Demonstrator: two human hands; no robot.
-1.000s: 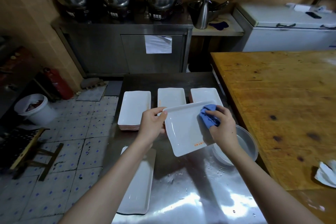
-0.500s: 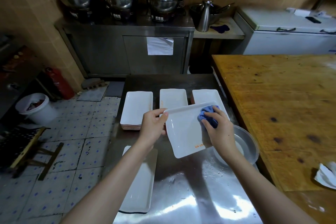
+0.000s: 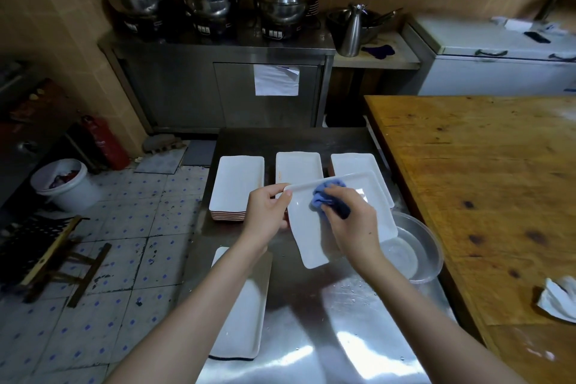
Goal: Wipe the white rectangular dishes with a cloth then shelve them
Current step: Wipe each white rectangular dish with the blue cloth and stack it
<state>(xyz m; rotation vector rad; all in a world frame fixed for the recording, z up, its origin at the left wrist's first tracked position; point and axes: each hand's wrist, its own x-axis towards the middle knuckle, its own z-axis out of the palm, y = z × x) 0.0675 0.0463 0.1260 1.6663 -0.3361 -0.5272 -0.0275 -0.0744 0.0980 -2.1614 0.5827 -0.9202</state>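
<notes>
Editor: Dish (image 3: 314, 227) at centre frame. Where does it sit?

Photographer: White rectangular dish, held tilted above the steel table (image 3: 327, 321). The left hand (image 3: 266, 215) grips its rim at 9 o'clock, thumb on top. The right hand (image 3: 352, 224) is clenched round a blue cloth (image 3: 325, 193), pressing it onto the dish's face.

Editor: And around it?

Photographer: More white dishes lie on the table beyond it: a stack (image 3: 237, 187) at 10 o'clock, a middle dish (image 3: 297, 167) at 12 and a right dish (image 3: 355, 165) at 1, those two partly behind the held one. A metal basin (image 3: 417, 252) stands at 4 o'clock, just beside the dish's edge. A long dish (image 3: 246, 315) lies at 7 o'clock under the left forearm. A wooden table (image 3: 483, 181) runs along 3 o'clock.
</notes>
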